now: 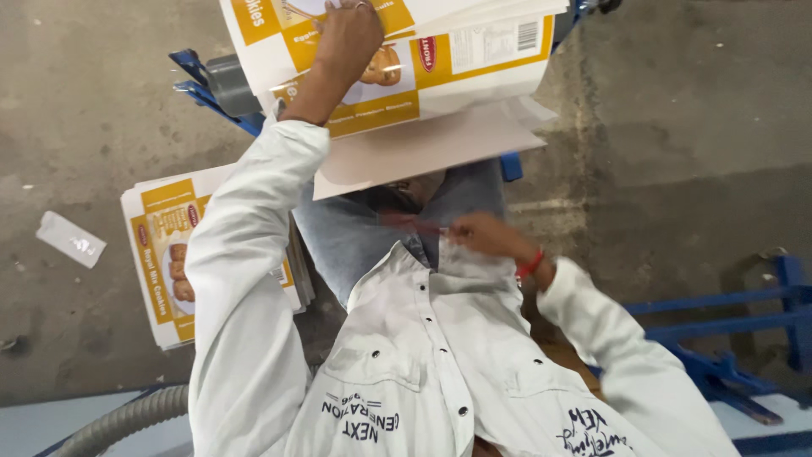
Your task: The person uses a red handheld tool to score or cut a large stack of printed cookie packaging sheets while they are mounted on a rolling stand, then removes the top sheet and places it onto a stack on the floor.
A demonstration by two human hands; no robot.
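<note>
Gripping is partly readable: our left hand (pixel 348 34) lies palm-down with fingers curled on the top sheets (pixel 440 59), flattened yellow-and-white carton blanks fanned out above our lap, and it seems to press or pinch them, though the fingertips are hidden at the frame's top edge. Our right hand (pixel 486 234) is blurred near the shirt front; we cannot tell whether it is closed or holds anything, only that a thin reddish streak (pixel 414 223) shows just left of it. Concrete floor (pixel 677 152), grey and stained, fills most of the view. White shirt (pixel 423 372) with dark buttons and dark lettering covers the lower middle, both sleeves reaching up toward the hands. Sheets held up high show printed sides on top and one plain pale underside (pixel 423 148) below. Second stack (pixel 165 254) of the same blanks lies on the floor at our left, partly under the left sleeve. Blue metal frame (pixel 727 338) stands at lower right, more blue bars (pixel 199 85) beside a grey cylinder (pixel 230 85) behind the sheets. Grey ribbed hose (pixel 127 419) curves at lower left. Red band (pixel 530 263) circles the right wrist. Small clear wrapper (pixel 71 239) lies apart on the floor at far left.
</note>
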